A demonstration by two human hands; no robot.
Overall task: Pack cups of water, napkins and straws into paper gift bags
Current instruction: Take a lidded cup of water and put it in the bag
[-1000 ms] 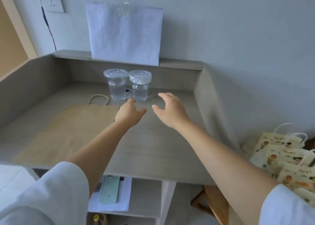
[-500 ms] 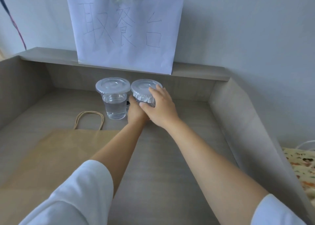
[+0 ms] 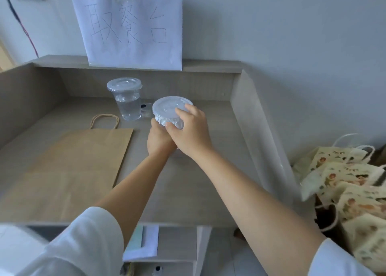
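Note:
A clear lidded cup [image 3: 170,110] with a white napkin wrapped under its rim is held between both hands above the desk. My right hand [image 3: 191,132] grips its rim and side from the right. My left hand [image 3: 157,141] holds it from below and the left, partly hidden behind the right hand. A second lidded cup of water [image 3: 126,99] stands on the desk to the left, near the back. A brown paper bag [image 3: 69,165] lies flat on the desk at the left, its handle pointing toward the back.
The desk [image 3: 198,192] has raised side walls and a back ledge with a handwritten paper sign [image 3: 131,27]. Several patterned paper gift bags [image 3: 353,183] are piled at the right, beside the desk. A lower shelf holds papers [image 3: 142,242].
The napkin-wrapped cup has come forward and to the right, away from the other cup, held in both hands. The view has pulled back from the desk.

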